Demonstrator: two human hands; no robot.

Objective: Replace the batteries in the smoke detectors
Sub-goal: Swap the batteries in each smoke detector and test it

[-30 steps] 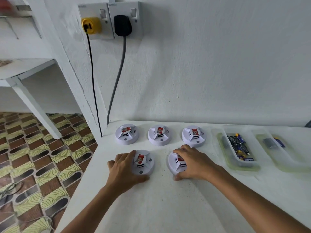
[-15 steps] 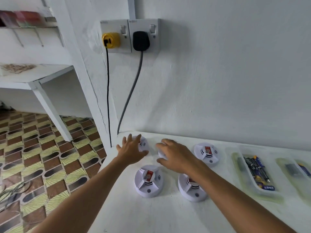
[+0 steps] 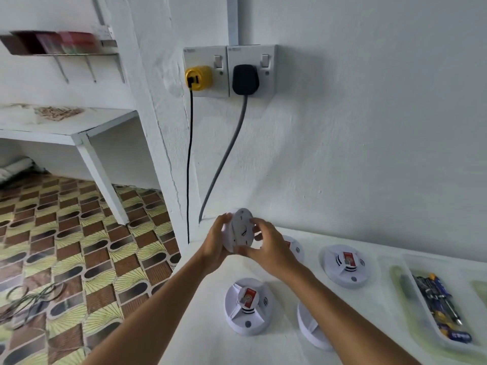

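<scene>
Above the table (image 3: pixel 210 346), unlabelled detector back (image 3: pixel 241 230) in left hand (image 3: pixel 214 248), right hand (image 3: pixel 271 250).

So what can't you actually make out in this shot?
All in the head view:
- Lifted smoke detector: its front faces away; left hand and right hand cover its edges.
- Detector behind the right hand: mostly hidden.
- Near-right detector: crossed by the right forearm.
- Batteries in the tray: labels too small.
- Far-right tray: cut off by the edge.

white smoke detector (image 3: pixel 242 230) | yellow plug (image 3: pixel 198 77) | black plug (image 3: pixel 245 79) | brown-green patterned floor (image 3: pixel 79 246)
</scene>
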